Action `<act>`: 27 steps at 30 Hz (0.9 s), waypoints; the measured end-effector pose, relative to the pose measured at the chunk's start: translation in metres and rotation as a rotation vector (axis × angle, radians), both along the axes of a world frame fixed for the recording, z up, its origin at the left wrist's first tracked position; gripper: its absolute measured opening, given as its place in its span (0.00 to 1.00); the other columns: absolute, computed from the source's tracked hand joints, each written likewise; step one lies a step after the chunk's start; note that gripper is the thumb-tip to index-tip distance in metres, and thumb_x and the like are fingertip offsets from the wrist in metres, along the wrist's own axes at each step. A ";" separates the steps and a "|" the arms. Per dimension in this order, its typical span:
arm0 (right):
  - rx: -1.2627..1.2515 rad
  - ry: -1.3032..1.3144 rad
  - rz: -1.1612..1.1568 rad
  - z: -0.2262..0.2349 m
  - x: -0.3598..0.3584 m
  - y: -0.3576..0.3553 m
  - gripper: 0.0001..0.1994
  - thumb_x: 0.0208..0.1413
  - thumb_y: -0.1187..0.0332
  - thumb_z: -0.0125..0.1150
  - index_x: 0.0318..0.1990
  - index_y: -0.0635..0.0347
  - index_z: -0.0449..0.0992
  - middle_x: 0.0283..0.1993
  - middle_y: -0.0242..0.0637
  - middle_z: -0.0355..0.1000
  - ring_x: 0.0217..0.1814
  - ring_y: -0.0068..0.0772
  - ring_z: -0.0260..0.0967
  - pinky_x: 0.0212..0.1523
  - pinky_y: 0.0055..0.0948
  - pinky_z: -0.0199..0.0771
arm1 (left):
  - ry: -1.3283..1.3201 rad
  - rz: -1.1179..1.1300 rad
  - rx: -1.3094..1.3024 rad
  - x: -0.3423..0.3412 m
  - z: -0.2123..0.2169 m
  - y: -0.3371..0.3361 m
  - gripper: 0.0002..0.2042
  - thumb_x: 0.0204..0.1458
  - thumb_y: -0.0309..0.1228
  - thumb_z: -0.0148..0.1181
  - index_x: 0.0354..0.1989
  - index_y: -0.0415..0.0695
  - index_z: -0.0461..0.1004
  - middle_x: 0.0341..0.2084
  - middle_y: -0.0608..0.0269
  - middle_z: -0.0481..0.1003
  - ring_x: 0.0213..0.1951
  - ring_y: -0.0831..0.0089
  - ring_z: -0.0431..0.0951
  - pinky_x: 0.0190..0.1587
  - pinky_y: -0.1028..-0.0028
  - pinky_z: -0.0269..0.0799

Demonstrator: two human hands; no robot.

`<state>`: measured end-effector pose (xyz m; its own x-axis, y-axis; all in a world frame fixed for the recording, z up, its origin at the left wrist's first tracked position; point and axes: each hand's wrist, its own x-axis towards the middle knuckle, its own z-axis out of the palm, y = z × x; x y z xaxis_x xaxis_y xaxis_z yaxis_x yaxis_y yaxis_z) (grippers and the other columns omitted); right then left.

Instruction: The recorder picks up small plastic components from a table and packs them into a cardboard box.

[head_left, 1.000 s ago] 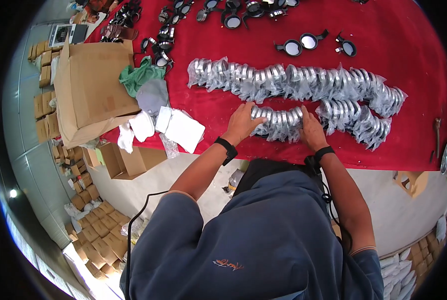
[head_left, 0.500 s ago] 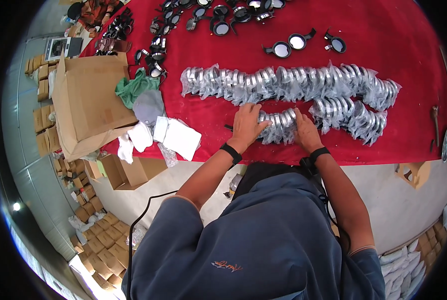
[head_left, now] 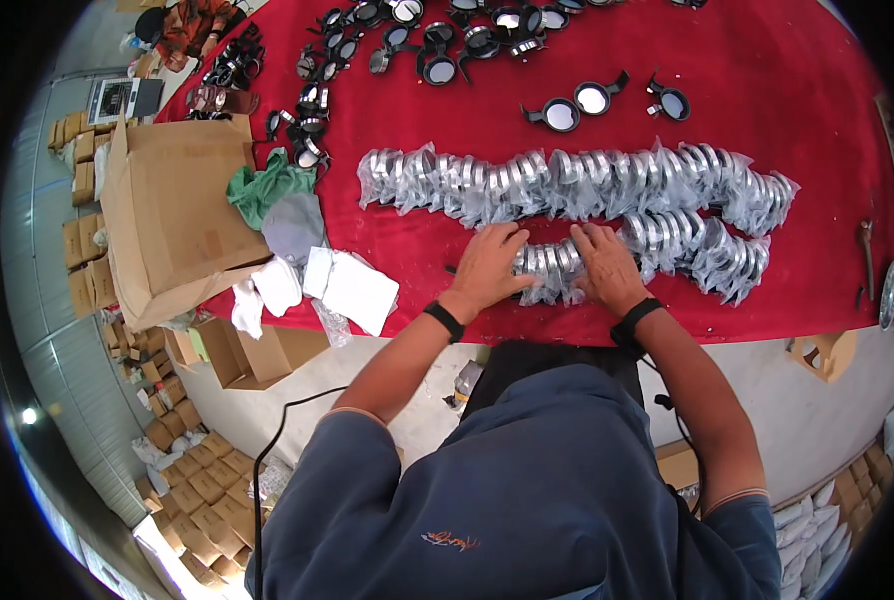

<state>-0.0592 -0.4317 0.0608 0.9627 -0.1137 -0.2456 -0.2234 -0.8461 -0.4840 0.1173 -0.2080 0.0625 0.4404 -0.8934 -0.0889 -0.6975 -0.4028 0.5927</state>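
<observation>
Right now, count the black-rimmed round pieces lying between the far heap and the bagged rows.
3: leftmost piece, middle piece close beside it, rightmost piece set apart. None looks hidden.

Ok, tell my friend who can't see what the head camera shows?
A person's bare left hand and right hand flank a short row of round silver pieces in clear plastic on a red cloth-covered table. A longer, similar row lies beyond.

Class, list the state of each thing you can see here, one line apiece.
Short group, wrapped, lined up between the hands
Left hand, at the group's left end
Right hand, at its right end
Long row, wrapped, lined up side by side
Round pieces, unwrapped, scattered
Green bundle, crumpled
Lower carton, open
</observation>
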 end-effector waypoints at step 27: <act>0.028 -0.005 0.268 -0.055 0.042 0.031 0.29 0.48 0.54 0.76 0.57 0.56 0.78 0.48 0.37 0.78 0.54 0.45 0.77 0.44 0.45 0.86 | 0.110 -0.339 0.144 0.022 -0.054 0.009 0.40 0.37 0.44 0.85 0.62 0.40 0.78 0.54 0.51 0.77 0.59 0.48 0.76 0.61 0.54 0.78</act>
